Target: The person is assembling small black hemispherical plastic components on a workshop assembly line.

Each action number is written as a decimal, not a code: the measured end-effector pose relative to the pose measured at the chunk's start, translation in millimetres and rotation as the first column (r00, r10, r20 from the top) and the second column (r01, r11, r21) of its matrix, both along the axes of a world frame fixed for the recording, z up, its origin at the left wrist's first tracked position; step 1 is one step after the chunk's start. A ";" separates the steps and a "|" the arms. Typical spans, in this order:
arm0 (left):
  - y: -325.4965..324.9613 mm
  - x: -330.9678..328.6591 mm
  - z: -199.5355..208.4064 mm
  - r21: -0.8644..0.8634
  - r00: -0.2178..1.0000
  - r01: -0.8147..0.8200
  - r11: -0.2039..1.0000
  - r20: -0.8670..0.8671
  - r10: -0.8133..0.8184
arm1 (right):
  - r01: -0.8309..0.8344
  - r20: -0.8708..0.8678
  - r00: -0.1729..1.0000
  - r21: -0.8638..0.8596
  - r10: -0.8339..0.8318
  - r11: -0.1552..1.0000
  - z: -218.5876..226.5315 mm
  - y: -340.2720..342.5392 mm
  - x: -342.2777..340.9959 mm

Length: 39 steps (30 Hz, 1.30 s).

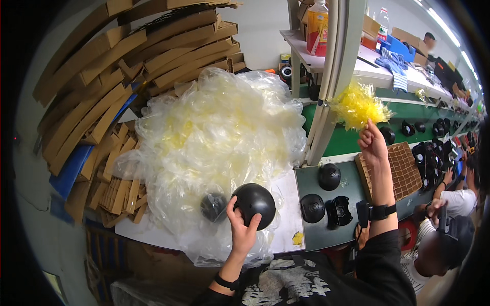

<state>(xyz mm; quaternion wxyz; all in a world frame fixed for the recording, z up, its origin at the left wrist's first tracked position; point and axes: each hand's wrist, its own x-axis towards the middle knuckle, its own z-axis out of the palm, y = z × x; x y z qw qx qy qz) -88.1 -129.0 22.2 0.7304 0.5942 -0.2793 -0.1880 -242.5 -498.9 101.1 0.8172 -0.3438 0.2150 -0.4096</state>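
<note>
My left hand (pixel 243 228) is wrapped round a smooth black dome-shaped shell (pixel 254 206), holding it over the front of a big heap of clear plastic bags (pixel 219 148). Another dark round piece (pixel 213 207) shows through the plastic beside it. Up at the right, my right hand (pixel 373 144) is raised with fingertips pinched at the lower edge of a bunch of yellow film pieces (pixel 360 105) fixed to a pale post (pixel 334 76). Two black perforated domes, one farther back (pixel 329 176) and one nearer (pixel 313 208), and an open black housing (pixel 339 211) lie on the dark tabletop between my arms.
Stacked cardboard dividers (pixel 189 51) lean at the far left. A divided cardboard box (pixel 403 171) sits behind my right forearm. Along the green conveyor (pixel 342 137) lie black parts. A shelf (pixel 365 66) holds bottles and gloves. Co-workers (pixel 444 245) sit at the right.
</note>
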 end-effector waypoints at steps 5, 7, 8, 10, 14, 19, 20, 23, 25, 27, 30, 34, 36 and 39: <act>-0.6 3.5 8.7 -0.033 0.998 0.059 0.998 -0.013 -0.059 | 0.094 -0.225 0.969 -0.027 -0.098 0.995 -9.5 -9.5 -9.6; 3.5 2.6 10.1 -0.046 0.997 0.071 0.996 -0.032 -0.073 | 0.147 -0.363 0.915 -0.111 -0.177 0.983 -3.1 10.2 -2.2; 4.2 1.9 13.0 -0.073 0.991 0.107 0.992 -0.077 -0.113 | 0.195 -0.478 0.835 -0.206 -0.272 0.959 -1.9 17.4 -2.0; 5.2 0.3 16.7 -0.105 0.980 0.147 0.983 -0.119 -0.160 | 0.077 -0.585 0.775 -0.287 -0.239 0.955 -21.5 29.1 -1.7; 6.3 0.8 19.9 -0.108 0.938 0.261 0.959 -0.205 -0.279 | -0.397 -0.475 0.873 -0.555 0.113 0.731 -55.4 104.6 7.2; 14.8 2.6 30.7 -0.093 0.721 0.587 0.805 -0.391 -0.571 | -0.634 -0.573 0.739 -0.769 0.355 0.077 -21.4 193.8 16.4; 11.3 -4.2 36.4 -0.057 0.746 0.566 0.822 -0.388 -0.541 | -0.661 -0.599 0.696 -0.750 0.397 0.028 -17.3 198.8 18.7; 14.7 -0.6 32.4 -0.028 0.695 0.575 0.818 -0.512 -0.506 | -0.687 -0.640 0.650 -0.726 0.410 -0.044 -25.1 193.3 12.4; 14.0 -1.7 27.1 -0.041 0.597 0.675 0.737 -0.556 -0.578 | -0.737 -0.647 0.601 -0.676 0.469 0.011 -30.7 194.2 11.2; 5.3 -12.3 15.6 -0.043 0.629 0.613 0.789 -0.577 -0.521 | -0.768 -0.607 0.569 -0.634 0.554 0.094 -34.6 197.3 14.5; 3.6 -14.0 -9.7 -0.081 0.604 0.524 0.848 -0.666 -0.437 | -0.730 -0.436 0.661 -0.563 0.610 0.389 -51.8 193.6 13.4; 3.7 -8.6 -13.6 -0.350 0.295 0.470 0.810 -0.803 -0.518 | -0.500 -0.194 0.863 -0.451 0.466 0.739 -71.6 190.0 1.2; 2.4 -5.7 -11.1 -0.419 0.313 0.454 0.786 -0.751 -0.581 | -0.316 -0.133 0.947 -0.233 0.292 0.920 -70.3 192.4 -4.0; -7.5 -7.9 -12.2 -0.270 0.414 0.473 0.838 -0.772 -0.483 | -0.004 0.064 0.998 -0.012 0.005 1.000 -51.2 197.4 3.1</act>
